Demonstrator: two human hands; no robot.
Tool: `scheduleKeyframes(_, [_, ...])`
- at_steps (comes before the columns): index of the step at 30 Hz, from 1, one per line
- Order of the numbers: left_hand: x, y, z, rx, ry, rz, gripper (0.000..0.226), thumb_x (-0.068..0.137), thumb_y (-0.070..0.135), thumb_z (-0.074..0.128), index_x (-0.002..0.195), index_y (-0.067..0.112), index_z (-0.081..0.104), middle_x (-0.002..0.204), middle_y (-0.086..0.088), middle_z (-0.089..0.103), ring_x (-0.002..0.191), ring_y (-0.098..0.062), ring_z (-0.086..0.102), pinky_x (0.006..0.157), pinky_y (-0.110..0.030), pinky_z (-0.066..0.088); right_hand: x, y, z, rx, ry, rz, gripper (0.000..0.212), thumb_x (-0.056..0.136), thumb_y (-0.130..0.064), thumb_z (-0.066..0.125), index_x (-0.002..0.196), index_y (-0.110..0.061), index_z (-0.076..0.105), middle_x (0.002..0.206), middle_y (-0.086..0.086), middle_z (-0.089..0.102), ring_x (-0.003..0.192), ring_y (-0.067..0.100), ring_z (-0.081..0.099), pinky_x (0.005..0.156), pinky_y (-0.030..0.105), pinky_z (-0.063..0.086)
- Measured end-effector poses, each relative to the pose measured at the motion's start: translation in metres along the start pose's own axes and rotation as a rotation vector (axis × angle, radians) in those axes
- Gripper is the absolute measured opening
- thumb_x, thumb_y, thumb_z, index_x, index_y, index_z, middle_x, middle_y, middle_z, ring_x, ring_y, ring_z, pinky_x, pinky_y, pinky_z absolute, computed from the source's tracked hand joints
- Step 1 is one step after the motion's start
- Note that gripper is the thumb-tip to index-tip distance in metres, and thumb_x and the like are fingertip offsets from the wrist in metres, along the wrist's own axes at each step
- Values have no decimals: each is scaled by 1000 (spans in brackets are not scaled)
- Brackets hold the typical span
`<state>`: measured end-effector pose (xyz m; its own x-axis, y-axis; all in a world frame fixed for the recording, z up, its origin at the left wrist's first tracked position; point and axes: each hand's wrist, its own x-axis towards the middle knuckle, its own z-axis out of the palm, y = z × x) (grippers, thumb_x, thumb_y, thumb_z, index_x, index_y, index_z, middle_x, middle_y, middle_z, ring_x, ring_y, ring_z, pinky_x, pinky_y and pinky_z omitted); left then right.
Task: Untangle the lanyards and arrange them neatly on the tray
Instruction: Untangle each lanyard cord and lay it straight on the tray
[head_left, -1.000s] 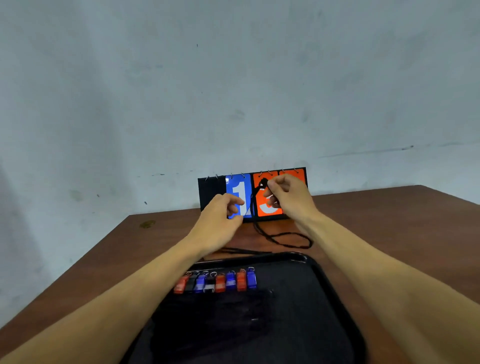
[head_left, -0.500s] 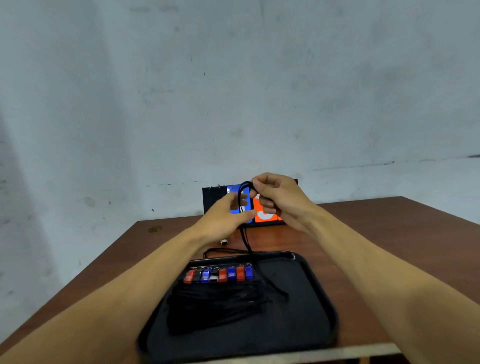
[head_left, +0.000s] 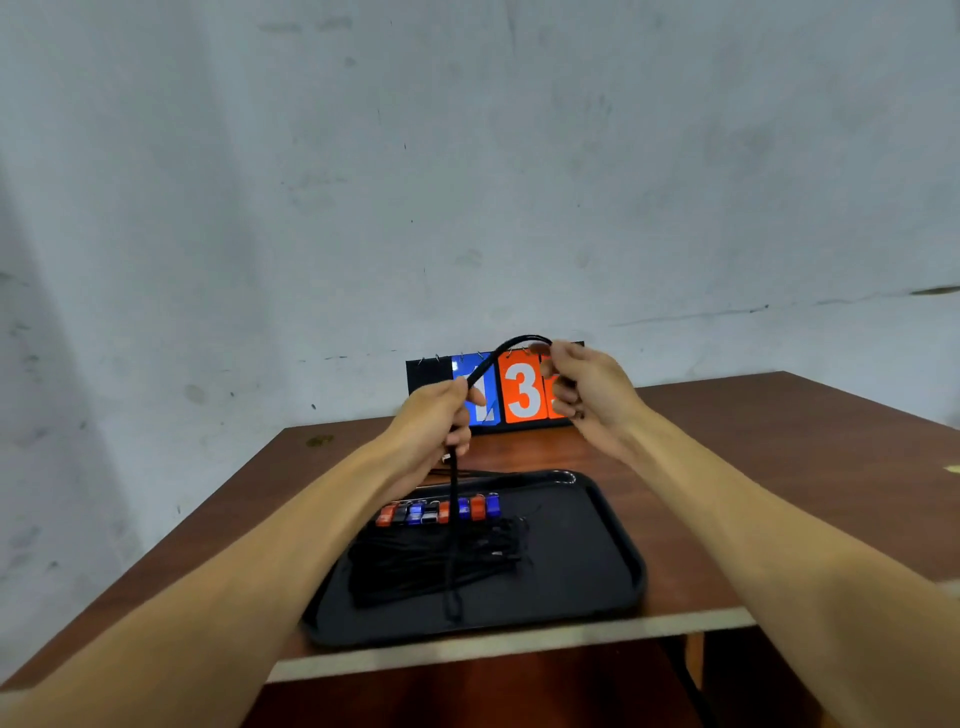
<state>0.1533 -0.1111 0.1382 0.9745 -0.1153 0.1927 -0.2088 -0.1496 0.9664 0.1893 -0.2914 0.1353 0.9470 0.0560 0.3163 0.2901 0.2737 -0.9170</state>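
Lanyards (head_left: 415, 566) sit bundled on the tray (head_left: 618, 540), black cords in a loose flat heap. Widest first, though: a brown wooden table (head_left: 779, 467) carries that glossy black rectangular tray at its near edge. Behind the tray stands a flip scoreboard (head_left: 522, 389), with a blue card and an orange card reading 3. Both bare forearms reach out above the tray. Now the left hand (head_left: 439, 421) is fisted round a single lanyard (head_left: 454, 478), which arcs up to the right hand (head_left: 587, 395), whose curled fingers pinch it. Its tail drops onto the tray. Along the bundle's far side runs a row of red, blue and black clips (head_left: 441, 509).
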Motion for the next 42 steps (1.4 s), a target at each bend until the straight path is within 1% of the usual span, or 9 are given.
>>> scheduleKeyframes(9, [3,30,10,56,103,145,33,103,20,31,85,13,58,52,6,35,54,-14,40,62,-26,36,-28,41,19,-177,-413,233,50,97,-52,34,100,-14,66,61,-6,32,53,7,26,52,23,23])
scheduleKeyframes(12, [0,30,7,191,112,183,35,103,25,34,82,17,61,50,7,37,58,-13,43,63,-22,36,-31,53,26,-279,-544,198,46,96,-47,42,111,-11,67,73,-2,48,56,7,32,53,23,28])
scheduleKeyframes(15, [-4,29,4,295,105,190,36,102,28,35,84,17,65,54,4,37,60,-12,42,70,-22,39,-36,60,32,-365,-626,185,43,91,-50,47,92,-14,71,88,12,51,60,9,38,58,22,32])
scheduleKeyframes(19, [-7,19,-10,347,151,191,35,101,28,40,81,18,67,57,1,36,58,-14,34,67,-33,33,-39,68,31,-414,-547,221,48,94,-52,41,64,-19,58,66,-1,46,59,11,39,62,22,36])
scheduleKeyframes(23, [-17,-15,-20,249,241,120,34,102,30,37,92,17,67,58,4,35,59,-11,35,59,-22,33,-42,86,27,-390,-404,221,53,98,-51,30,59,-18,44,62,0,44,62,14,42,69,26,41])
scheduleKeyframes(27, [-28,-47,-25,236,259,156,32,101,31,39,94,17,66,61,7,44,62,-8,43,67,-24,40,-47,92,22,-382,-384,222,48,100,-47,32,67,-15,45,67,4,53,63,15,57,63,21,50])
scheduleKeyframes(36, [-39,-84,-57,231,250,117,32,98,28,47,78,13,68,55,6,50,53,-3,46,68,-27,38,-53,104,20,-401,-361,306,43,100,-44,36,79,-11,55,56,-3,33,43,9,29,45,22,30])
scheduleKeyframes(40, [-45,-98,-70,213,255,74,21,97,20,49,95,18,70,63,15,57,56,1,49,54,-14,39,-50,110,22,-406,-317,326,36,101,-35,38,98,-9,63,61,-3,36,50,8,31,46,22,27])
scheduleKeyframes(42, [-46,-104,-73,252,220,22,20,97,19,48,98,21,68,76,12,58,65,0,50,58,-19,41,-51,114,21,-367,-301,343,32,102,-32,38,106,-9,61,63,-3,36,51,8,31,46,21,26])
